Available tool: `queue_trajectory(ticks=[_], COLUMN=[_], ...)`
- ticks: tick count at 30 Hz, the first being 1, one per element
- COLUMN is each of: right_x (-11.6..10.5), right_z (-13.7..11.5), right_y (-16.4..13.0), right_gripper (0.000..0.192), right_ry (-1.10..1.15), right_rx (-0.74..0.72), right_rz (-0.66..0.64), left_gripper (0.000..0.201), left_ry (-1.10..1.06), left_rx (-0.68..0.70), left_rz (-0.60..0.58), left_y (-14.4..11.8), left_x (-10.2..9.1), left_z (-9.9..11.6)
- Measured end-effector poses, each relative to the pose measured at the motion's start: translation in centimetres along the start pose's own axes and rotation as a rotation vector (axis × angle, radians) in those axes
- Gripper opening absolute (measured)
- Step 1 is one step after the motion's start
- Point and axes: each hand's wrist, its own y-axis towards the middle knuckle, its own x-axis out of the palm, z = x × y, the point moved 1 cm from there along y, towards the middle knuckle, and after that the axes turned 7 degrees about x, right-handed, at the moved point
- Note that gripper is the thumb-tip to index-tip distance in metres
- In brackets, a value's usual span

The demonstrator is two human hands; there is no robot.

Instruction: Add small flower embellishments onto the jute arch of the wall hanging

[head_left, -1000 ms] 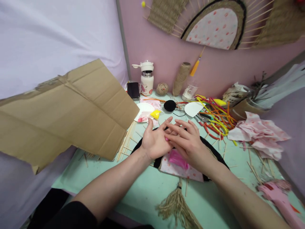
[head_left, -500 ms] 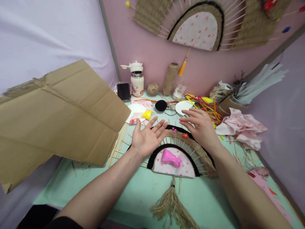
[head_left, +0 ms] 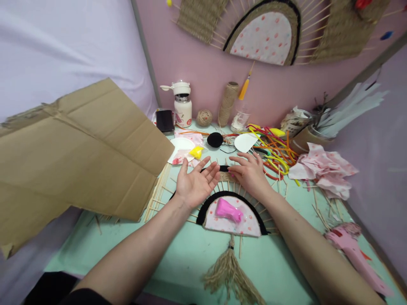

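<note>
A fan-shaped craft piece of thin sticks lies flat, with a black curved border around a half-circle of dotted cloth. On that cloth rests a lump of bright pink modelling clay in clear wrap. My right hand reaches over the upper woven band, thumb and forefinger pinched at a tiny pink clay ball by the black outer edge. The fingers partly cover that spot and hide the red flower. My left hand hovers palm up over the fan's left side, fingers spread, nothing in it.
Cardboard leans at the left beside loose sticks. Behind the fan are yellow clay, black yarn and a white bottle. Pipe cleaners, crumpled cloth and a pink glue gun lie right. A tassel hangs forward.
My right hand has moved left and down to the fan's top band with the pink clay ball, baring the pipe cleaners and glue gun. My left hand stays almost still.
</note>
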Motion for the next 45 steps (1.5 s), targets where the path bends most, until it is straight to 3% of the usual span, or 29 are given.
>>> queue_trajectory(ticks=[14,23,31,45], right_x=[0.8,-0.9,-2.1,-1.6], right_z=[-0.4,0.7,-0.4,-0.3], right_y=[-0.1,0.1,-0.6,-0.7], right_gripper=[0.023,0.028,0.027,0.022], right_ry=[0.021,-0.057,-0.198,-0.214], right_rx=[0.001,-0.009,-0.093,-0.059], right_rz=[0.021,0.070,-0.128,-0.173], left_gripper=[0.061,0.056,0.046,0.037], left_ry=[0.011,0.022,0.040,0.046], left_rx=[-0.025,-0.031,-0.055,-0.056], left_rz=[-0.002,0.001,0.032,0.021], left_y=[0.0,0.0,0.0,-0.1], left_x=[-0.1,0.1,0.2,0.1], left_z=[-0.2,0.0,-0.1,-0.1])
